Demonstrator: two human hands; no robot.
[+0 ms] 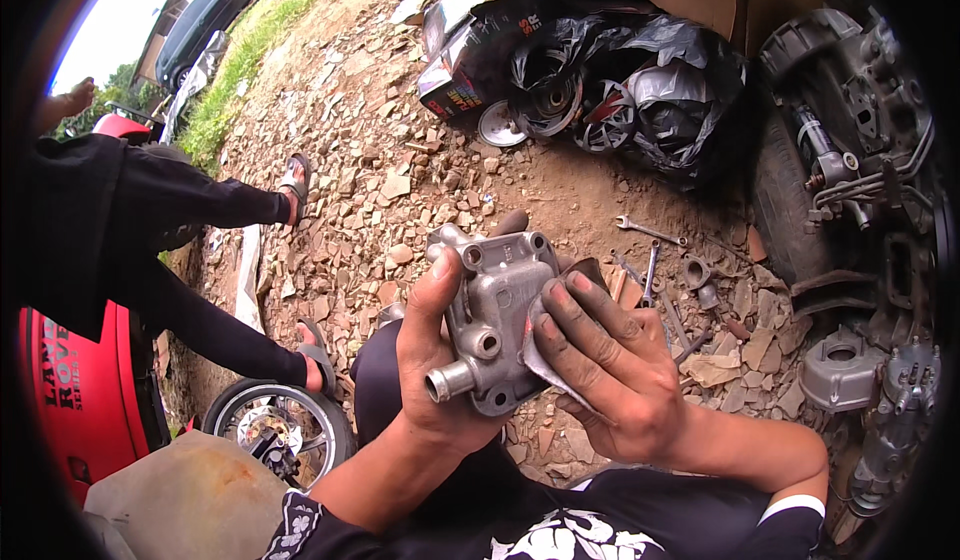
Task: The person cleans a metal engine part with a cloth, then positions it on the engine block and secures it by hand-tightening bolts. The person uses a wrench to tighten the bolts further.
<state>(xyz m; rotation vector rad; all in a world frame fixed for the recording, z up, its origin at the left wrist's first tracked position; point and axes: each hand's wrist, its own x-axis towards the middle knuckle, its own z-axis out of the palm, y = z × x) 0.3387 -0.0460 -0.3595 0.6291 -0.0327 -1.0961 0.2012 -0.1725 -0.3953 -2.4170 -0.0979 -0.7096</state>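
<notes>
A grey cast-metal engine housing (500, 290), with bolt holes and a short pipe stub, is held up in front of my lap. My left hand (425, 385) grips it from the left, thumb along its near side, with the other fingers mostly hidden behind it. Against the housing's right side, my right hand (620, 375) presses a folded piece of what looks like sandpaper (543, 368). Its fingers are bent over the sheet and darkened with grime.
Spanners (652, 230) and small metal parts lie on stony ground beyond my right hand. A black plastic bag (690, 140) of parts sits farther off. Engine parts (840, 370) line the right. At left stand another person (120, 210) and a wheel (285, 430).
</notes>
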